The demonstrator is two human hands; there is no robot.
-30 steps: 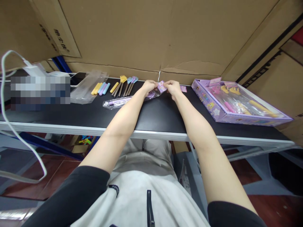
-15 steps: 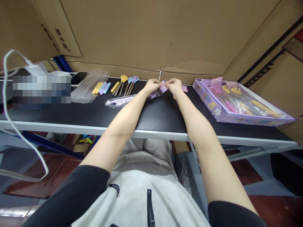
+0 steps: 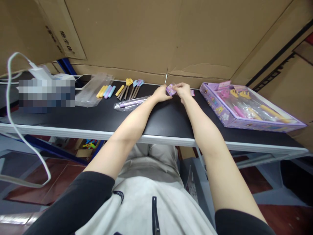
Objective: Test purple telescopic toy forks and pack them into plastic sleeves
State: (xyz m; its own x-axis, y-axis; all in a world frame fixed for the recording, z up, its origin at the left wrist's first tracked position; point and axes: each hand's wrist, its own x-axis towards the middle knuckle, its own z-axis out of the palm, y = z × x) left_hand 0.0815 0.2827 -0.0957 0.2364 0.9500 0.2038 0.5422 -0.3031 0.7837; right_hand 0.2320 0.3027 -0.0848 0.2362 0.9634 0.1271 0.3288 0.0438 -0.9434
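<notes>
A small pink-purple header card (image 3: 171,89) shows between my hands near the back of the table. My right hand (image 3: 183,91) pinches its upper right edge. On the card's other side is my left hand (image 3: 161,94), closed over the end of a clear bag. That bag (image 3: 133,103) holds a purple-handled back scratcher and lies along the tabletop, its right part hidden behind my left hand and forearm. Another pink card (image 3: 192,93) lies just right of my right hand, partly covered by it.
Claw heads on rods (image 3: 129,82) and loose coloured handles (image 3: 107,91) lie at the back left, beside empty clear bags (image 3: 90,91). At right stands a purple display box (image 3: 215,106) of bagged back scratchers. A white cable (image 3: 18,130) hangs at left. A cardboard wall (image 3: 151,39) rises behind.
My left hand has shifted from pinching the card's left edge to lying lower around the bag's end. The card shows more fully, with my right fingers now over its upper edge.
</notes>
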